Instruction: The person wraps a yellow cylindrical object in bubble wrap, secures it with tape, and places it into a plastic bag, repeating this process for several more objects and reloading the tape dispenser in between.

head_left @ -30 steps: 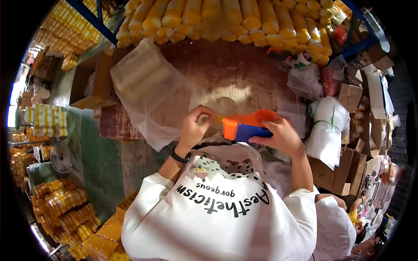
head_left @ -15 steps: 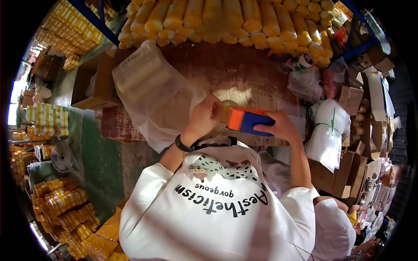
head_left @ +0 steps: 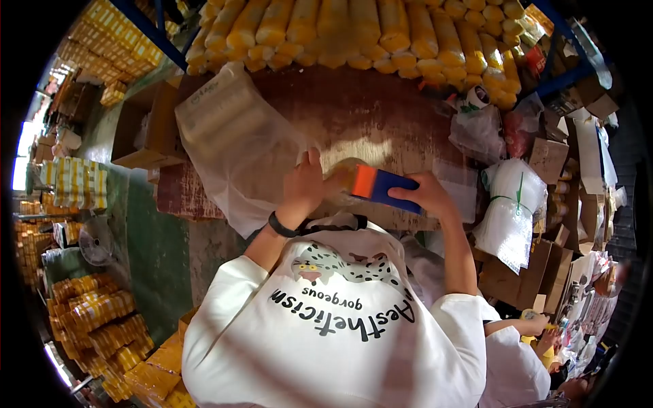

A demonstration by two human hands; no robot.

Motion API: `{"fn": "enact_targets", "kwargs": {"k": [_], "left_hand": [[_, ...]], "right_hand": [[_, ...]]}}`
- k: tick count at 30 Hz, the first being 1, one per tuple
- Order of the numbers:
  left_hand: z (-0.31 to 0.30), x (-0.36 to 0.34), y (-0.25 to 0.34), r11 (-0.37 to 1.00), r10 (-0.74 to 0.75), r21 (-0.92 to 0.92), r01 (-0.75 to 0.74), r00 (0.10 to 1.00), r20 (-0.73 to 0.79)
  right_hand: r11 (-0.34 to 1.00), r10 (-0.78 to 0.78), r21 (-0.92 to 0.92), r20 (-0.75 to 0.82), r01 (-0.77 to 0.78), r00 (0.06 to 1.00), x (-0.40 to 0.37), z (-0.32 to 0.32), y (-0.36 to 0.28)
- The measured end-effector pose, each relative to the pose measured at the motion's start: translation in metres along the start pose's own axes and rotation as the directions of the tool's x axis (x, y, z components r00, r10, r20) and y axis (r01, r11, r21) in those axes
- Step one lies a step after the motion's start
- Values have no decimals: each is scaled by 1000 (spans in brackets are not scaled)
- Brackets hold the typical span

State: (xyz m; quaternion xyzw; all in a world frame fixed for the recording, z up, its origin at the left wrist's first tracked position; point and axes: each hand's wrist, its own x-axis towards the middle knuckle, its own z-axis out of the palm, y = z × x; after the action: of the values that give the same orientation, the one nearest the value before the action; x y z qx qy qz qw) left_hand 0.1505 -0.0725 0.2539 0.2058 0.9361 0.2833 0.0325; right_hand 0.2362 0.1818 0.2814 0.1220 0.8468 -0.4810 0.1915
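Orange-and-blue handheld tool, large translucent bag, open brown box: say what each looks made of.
Orange-and-blue handheld tool: probably smooth, hard plastic, from its even colour and crisp edges.
Large translucent bag: apparently thin plastic film, being see-through and creased.
Open brown box: likely matt cardboard, given its plain flat panels.

Right there over the worn red table (head_left: 415,122), the person's right hand (head_left: 427,195) grips an orange and blue tape dispenser (head_left: 390,190), the left hand (head_left: 303,185) near its orange end; a cloudy plastic bag (head_left: 235,149) lies left, yellow rolls (head_left: 300,26) stacked behind
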Motion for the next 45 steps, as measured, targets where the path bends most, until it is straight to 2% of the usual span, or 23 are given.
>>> {"fn": "enact_targets", "kwargs": {"k": [2, 3, 5, 8, 11, 14, 17, 20, 21, 24, 27, 30, 33, 36, 39, 42, 45], "left_hand": [[-6, -1, -3, 999, 38, -7, -38, 999, -9], [-8, -3, -8, 975, 211, -65, -214, 976, -58], [-12, -7, -18, 827, 516, -147, -542, 837, -179], [-4, -18, -22, 822, 429, -396, -408, 903, -41], [12, -21, -23, 825, 509, -257, -503, 859, -48], [21, -12, -21, 878, 440, -183, -442, 896, -50], [9, 5, -12, 852, 512, -84, -517, 856, -70], [7, 16, -14, 852, 507, -214, -478, 856, 106], [7, 16, -15, 854, 508, -195, -483, 855, 107], [10, 20, -16, 846, 526, -163, -507, 845, 99], [12, 19, -18, 832, 544, -181, -524, 834, 87], [11, 19, -19, 834, 541, -191, -517, 835, 103], [6, 16, -21, 830, 545, -194, -523, 834, 83], [3, 14, -31, 823, 541, -217, -524, 840, 24], [-1, 13, -36, 829, 522, -258, -496, 852, 39], [-6, 14, -38, 829, 527, -268, -491, 846, 79], [-10, 9, -42, 839, 485, -325, -436, 871, 83]], "right_hand": [[999, 25, -36, 19, -25, 999, 0, 1, -10], [998, 38, -54, 31, -37, 999, 1, 2, -14], [999, -27, -23, 13, 27, 1000, 7, 6, -8], [997, -74, 22, -27, 75, 997, 16, 14, 3], [997, -54, 49, -28, 55, 998, 25, 19, 10], [993, -61, 103, -6, 62, 998, 26, 23, 7], [995, -64, 74, 5, 63, 998, 25, 19, -2], [997, -39, 62, 9, 39, 999, 23, 17, -7], [997, -30, 70, 11, 29, 1000, 22, 17, -7], [978, -167, 123, -39, 171, 985, 22, 14, 7], [992, -125, -10, 15, 125, 992, 15, 4, 6], [994, -113, -8, 25, 113, 993, 16, 4, 18], [974, -191, 126, 2, 189, 982, 13, -1, 36], [982, -98, 160, -9, 99, 995, 12, -10, 54], [992, -95, 79, -23, 96, 995, 24, 4, 72], [995, -8, 97, 108, -3, 994, 40, 15, 73], [977, -35, 211, 144, 4, 989, 47, 33, 60]]}}
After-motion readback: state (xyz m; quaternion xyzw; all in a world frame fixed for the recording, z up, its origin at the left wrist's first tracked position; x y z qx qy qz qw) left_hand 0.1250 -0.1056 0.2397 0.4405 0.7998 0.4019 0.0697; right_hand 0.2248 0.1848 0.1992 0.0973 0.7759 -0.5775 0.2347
